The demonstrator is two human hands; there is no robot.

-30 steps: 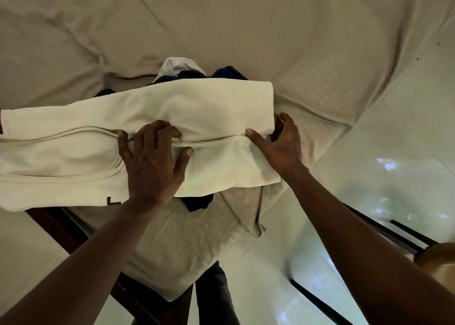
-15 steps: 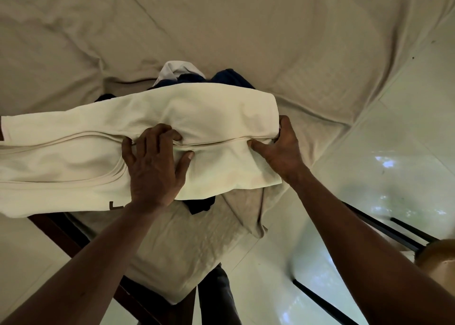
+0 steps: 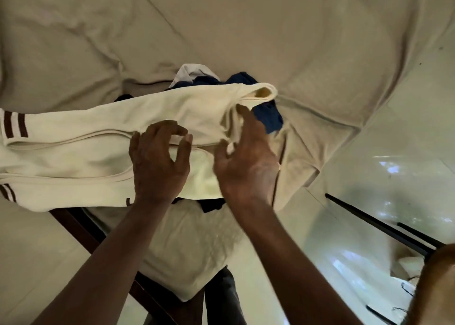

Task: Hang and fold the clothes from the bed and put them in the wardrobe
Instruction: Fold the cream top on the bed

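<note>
Head view: sweater (image 3: 86,132) runs left-to-right; my right hand (image 3: 246,162) pinches its right end, left hand (image 3: 157,162) curled mid-length (grip unclear).

Bed (image 3: 295,29), beige sheet; cream garment (image 3: 86,152) over dark blue clothes (image 3: 268,118).

Dim, warm light leaves soft shadows in the folds of the rumpled beige bedsheet (image 3: 246,29). Bluish window glare sits on the glossy pale tiled floor (image 3: 369,226) at right. The right hand (image 3: 246,167) and the cream ribbed garment (image 3: 86,157) end it grips are motion-blurred; the left hand (image 3: 157,162) is sharper. Wide-angle distortion bends the edges
</note>
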